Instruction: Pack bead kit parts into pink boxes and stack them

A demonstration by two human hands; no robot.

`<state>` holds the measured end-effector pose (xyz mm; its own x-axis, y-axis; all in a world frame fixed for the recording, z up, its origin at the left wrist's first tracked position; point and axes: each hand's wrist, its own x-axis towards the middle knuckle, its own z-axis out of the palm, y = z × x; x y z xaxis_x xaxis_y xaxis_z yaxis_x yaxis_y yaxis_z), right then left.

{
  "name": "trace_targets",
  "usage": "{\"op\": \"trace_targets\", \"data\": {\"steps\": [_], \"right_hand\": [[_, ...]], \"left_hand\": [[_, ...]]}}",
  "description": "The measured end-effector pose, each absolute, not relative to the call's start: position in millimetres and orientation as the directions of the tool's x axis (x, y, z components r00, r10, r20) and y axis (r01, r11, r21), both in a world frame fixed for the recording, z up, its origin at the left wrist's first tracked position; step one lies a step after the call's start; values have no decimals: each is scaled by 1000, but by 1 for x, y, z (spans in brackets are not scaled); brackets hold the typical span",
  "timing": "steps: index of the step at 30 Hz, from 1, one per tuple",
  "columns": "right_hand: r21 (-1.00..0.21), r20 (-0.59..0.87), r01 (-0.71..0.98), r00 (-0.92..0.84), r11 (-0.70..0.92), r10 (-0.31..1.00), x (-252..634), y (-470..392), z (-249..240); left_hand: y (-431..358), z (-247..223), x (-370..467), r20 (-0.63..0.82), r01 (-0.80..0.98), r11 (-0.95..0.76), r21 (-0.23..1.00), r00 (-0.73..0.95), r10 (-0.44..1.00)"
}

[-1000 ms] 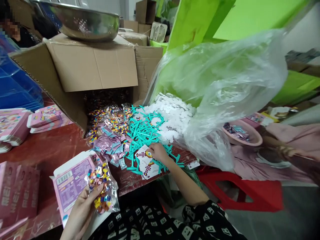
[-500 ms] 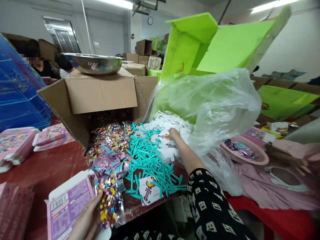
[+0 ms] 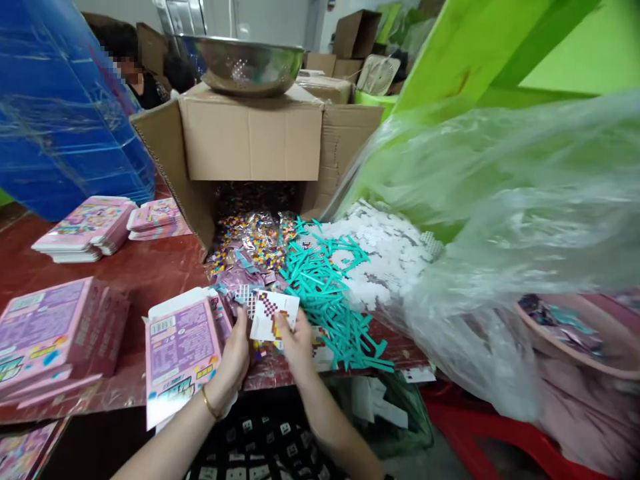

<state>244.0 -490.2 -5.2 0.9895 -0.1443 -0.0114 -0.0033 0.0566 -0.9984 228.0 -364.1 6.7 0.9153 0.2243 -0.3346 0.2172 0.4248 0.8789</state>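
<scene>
My right hand (image 3: 299, 343) pinches a white pattern card (image 3: 265, 319) printed with a small pixel picture. A white grid board (image 3: 245, 297) shows behind the card's left edge, near my left fingertips. My left hand (image 3: 236, 350) is closed beside the card, around a clear bag of coloured beads (image 3: 263, 349) mostly hidden behind card and hands. Under my left forearm stands a pink and purple box (image 3: 177, 347), its top flap raised. Teal plastic sticks (image 3: 325, 287) lie heaped beyond my right hand, along with purple sachets (image 3: 240, 275) and bead bags (image 3: 257, 240).
A carton (image 3: 250, 143) carries a steel bowl (image 3: 250, 67). White boards (image 3: 385, 247) spill from a plastic-lined green bin (image 3: 450, 73). Flat pink boxes (image 3: 90, 227) lie in stacks at left. A pink basin (image 3: 595, 350) and red stool (image 3: 470, 427) are at right. Another person sits behind.
My right hand has come back from the white pile with a card and grid board, and now meets my left hand over the table edge. The view has turned downward and left.
</scene>
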Motion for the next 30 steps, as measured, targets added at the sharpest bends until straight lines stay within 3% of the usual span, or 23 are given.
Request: {"op": "trace_targets", "data": {"steps": [3, 6, 9, 11, 15, 19, 25, 28, 30], "right_hand": [[-990, -2, 37, 960, 133, -281, 232, -459, -24], [-991, 12, 33, 987, 131, -161, 233, -465, -26], [-994, 92, 87, 992, -61, -88, 255, -501, -23], [-957, 155, 107, 974, -269, -166, 283, -543, -21], [-859, 187, 23, 944, -511, -273, 355, -637, -15], [-679, 161, 12, 978, -734, -133, 410, -684, -15], [-501, 71, 107, 994, -859, 82, 443, -690, -22], [-470, 147, 131, 987, -873, 69, 449, -706, -10], [-460, 246, 101, 969, -882, -17, 444, -716, 2]], "left_hand": [[-374, 12, 218, -368, 259, 404, 877, 904, 219], [-376, 20, 213, -315, 217, 361, 907, 918, 240], [-368, 29, 214, -353, 227, 421, 878, 902, 249], [-357, 33, 214, -396, 258, 453, 853, 886, 241], [-333, 35, 212, -443, 316, 424, 849, 863, 243], [-331, 40, 214, -501, 380, 441, 813, 842, 198], [-344, 40, 224, -506, 381, 521, 764, 854, 119], [-344, 33, 226, -486, 358, 544, 759, 868, 106], [-345, 30, 225, -481, 348, 559, 753, 870, 107]]}}
